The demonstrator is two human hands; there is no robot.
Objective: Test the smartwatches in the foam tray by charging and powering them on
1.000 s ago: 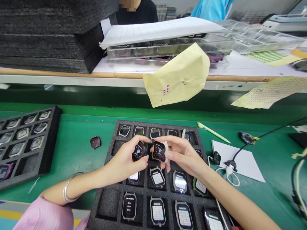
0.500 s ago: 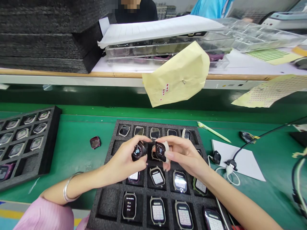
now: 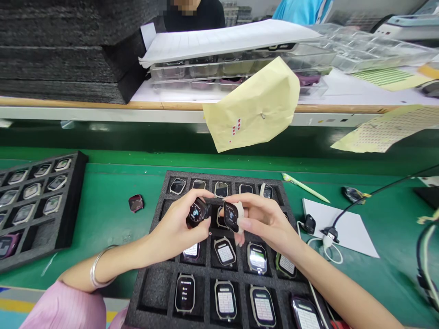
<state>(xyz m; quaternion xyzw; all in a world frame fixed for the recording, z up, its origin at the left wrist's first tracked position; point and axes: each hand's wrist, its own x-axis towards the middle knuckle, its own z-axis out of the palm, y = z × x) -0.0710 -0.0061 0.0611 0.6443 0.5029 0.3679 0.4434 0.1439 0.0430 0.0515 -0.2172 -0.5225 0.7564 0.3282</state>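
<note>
My left hand (image 3: 178, 226) is closed around a dark smartwatch (image 3: 198, 213), its lit face turned up. A pale-cased smartwatch (image 3: 231, 217) is pinched between the thumb and fingers of my right hand (image 3: 269, 221); its screen shows a similar design. Both are held a little apart above a black foam tray (image 3: 153, 290). Watches without straps lie in the tray's compartments, among them one with a list on screen (image 3: 185, 293) and one with a white grid (image 3: 225, 300). My hands and forearms cover part of the middle rows.
A maroon watch (image 3: 136, 203) lies on the green bench, left of the tray. Further left stands another foam tray (image 3: 76, 192) of watches. To the right are a green pen (image 3: 306, 188), white paper (image 3: 360, 235) and cables. Yellow paper (image 3: 255, 107) hangs from the shelf. Someone in black sits beyond.
Both hands keep their hold on the two watches. The right-hand watch has shifted very slightly right and down, and the left-hand one has tilted a little.
</note>
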